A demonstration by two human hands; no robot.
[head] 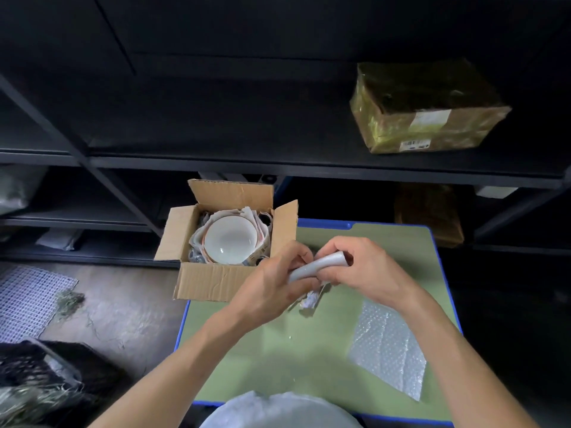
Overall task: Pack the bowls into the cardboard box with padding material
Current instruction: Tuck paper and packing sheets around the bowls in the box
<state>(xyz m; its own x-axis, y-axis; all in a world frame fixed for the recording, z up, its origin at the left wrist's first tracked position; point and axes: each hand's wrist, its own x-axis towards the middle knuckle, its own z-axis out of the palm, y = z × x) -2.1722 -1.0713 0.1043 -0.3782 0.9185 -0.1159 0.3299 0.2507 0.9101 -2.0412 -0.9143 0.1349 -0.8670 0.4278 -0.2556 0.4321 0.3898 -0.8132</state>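
An open cardboard box (pixel 202 281) stands at the far left corner of the green table top (pixel 278 350). Inside it a white bowl (pixel 230 240) with an orange rim sits on crumpled paper padding (pixel 258 217). Just right of the box, my left hand (pixel 275 279) and my right hand (pixel 355 267) both grip a rolled piece of pale foam padding (pixel 312 267) above the table. A scrap of crumpled paper (pixel 310 301) hangs or lies just under my hands. A flat sheet of bubble wrap (pixel 387 347) lies on the table at the right.
Dark shelving runs behind the table, with a taped brown parcel (pixel 423 109) on the upper shelf. A white round wrapped object (pixel 278 410) sits at the near table edge. On the floor at the left are a white mesh mat (pixel 27 299) and a dark basket (pixel 46 375).
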